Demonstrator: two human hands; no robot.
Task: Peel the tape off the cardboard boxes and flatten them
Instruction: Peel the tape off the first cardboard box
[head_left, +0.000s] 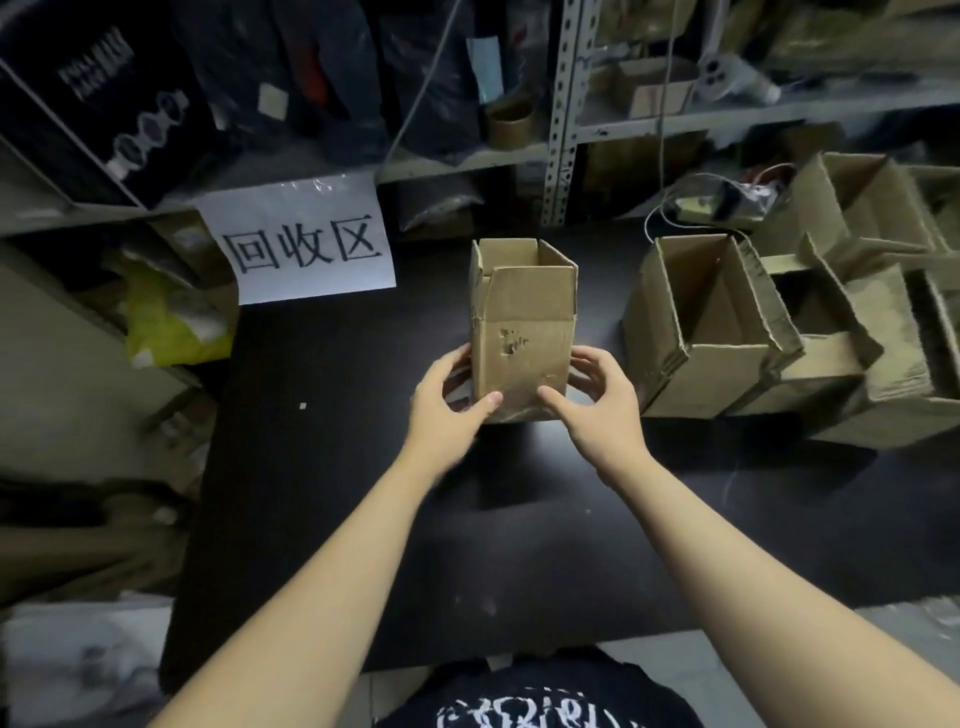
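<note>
A small brown cardboard box (524, 332) stands upright in the middle of the black table (322, 467), its top flaps open. Torn label marks and shiny clear tape show on its near face, the tape around the lower part. My left hand (449, 402) grips the box's lower left side, thumb on the near face. On the lower right side sits my right hand (597, 400), its thumb also pressed to the near face. The box's bottom is hidden behind my fingers.
Several open cardboard boxes (717, 332) crowd the table's right side. A white paper sign (306, 244) with black characters hangs at the back left. Metal shelving (563, 114) with bags and clutter runs behind. A yellow bag (171, 322) lies at the left.
</note>
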